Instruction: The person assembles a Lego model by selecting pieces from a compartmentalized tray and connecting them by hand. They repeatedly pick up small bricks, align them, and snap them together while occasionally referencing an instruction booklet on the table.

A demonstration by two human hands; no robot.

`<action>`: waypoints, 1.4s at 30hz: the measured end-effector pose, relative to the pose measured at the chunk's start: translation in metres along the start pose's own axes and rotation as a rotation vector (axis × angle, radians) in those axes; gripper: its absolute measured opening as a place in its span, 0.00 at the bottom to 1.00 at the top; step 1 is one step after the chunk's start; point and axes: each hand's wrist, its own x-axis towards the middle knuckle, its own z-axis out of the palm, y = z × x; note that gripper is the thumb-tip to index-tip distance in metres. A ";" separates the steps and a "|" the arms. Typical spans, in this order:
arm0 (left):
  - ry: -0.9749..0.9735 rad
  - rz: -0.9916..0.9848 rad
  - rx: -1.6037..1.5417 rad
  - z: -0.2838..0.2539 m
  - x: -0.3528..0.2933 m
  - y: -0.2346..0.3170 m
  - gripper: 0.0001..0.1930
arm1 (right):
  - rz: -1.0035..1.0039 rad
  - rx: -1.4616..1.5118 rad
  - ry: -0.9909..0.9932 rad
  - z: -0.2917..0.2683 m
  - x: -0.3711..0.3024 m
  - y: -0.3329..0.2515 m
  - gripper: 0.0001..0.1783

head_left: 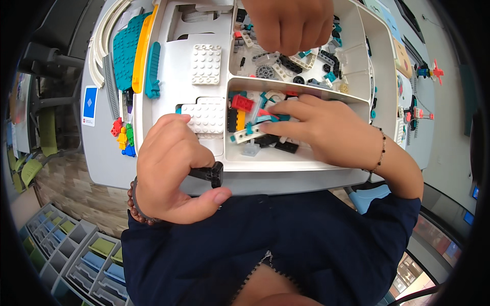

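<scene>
My left hand (171, 168) is curled around a black building-toy piece (210, 174), whose blocky end sticks out between fingers and thumb. It hovers over the near left edge of the white sorting tray (286, 166). My right hand (332, 130) reaches into the near compartment with fingers spread, holding nothing that I can see. Its fingertips touch the loose pieces there. Around them lie a red brick (242, 103), a yellow piece (240, 121), a white beam (248, 134) with teal pegs, and a black piece (287, 147). My thumb tip is hidden.
Another person's hand (291, 25) reaches into the far compartment, full of grey, black and teal parts. White studded plates (206, 65) lie in the tray's left section. Teal panels (130, 51), curved white tracks (97, 56) and small coloured figures (123, 137) lie left of it.
</scene>
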 end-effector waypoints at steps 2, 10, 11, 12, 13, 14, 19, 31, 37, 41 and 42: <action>0.001 -0.025 -0.014 0.000 -0.001 0.000 0.16 | 0.100 0.022 -0.049 -0.007 -0.012 -0.002 0.24; -0.023 -0.052 0.006 0.001 -0.004 -0.001 0.18 | 0.294 0.172 0.076 -0.027 -0.055 -0.005 0.18; -0.020 -0.053 0.000 0.001 -0.004 -0.001 0.18 | 0.298 0.171 0.106 -0.029 -0.059 -0.005 0.18; -0.016 -0.046 0.001 0.002 -0.002 -0.001 0.18 | 0.306 0.166 0.137 -0.031 -0.063 -0.005 0.18; -0.012 -0.040 0.003 0.001 -0.001 -0.001 0.17 | 0.303 0.172 0.147 -0.034 -0.066 -0.004 0.18; -0.008 -0.033 0.004 0.001 -0.001 0.000 0.17 | 0.300 0.177 0.157 -0.037 -0.068 -0.002 0.19; 0.056 -0.049 -0.018 0.004 -0.005 -0.005 0.18 | 0.376 0.139 0.208 -0.054 -0.091 -0.006 0.20; 0.044 -0.082 0.017 0.006 -0.008 -0.002 0.17 | 0.260 -0.027 -0.003 -0.035 -0.077 0.001 0.13; 0.050 -0.067 0.013 0.005 -0.006 -0.002 0.17 | 0.148 0.130 -0.065 0.003 -0.056 0.017 0.16; 0.063 -0.071 -0.007 0.005 -0.007 -0.003 0.17 | 0.109 0.133 0.095 -0.011 -0.046 0.009 0.14; 0.068 -0.075 -0.007 0.006 -0.007 -0.003 0.17 | 0.124 0.114 0.121 -0.017 -0.046 0.009 0.13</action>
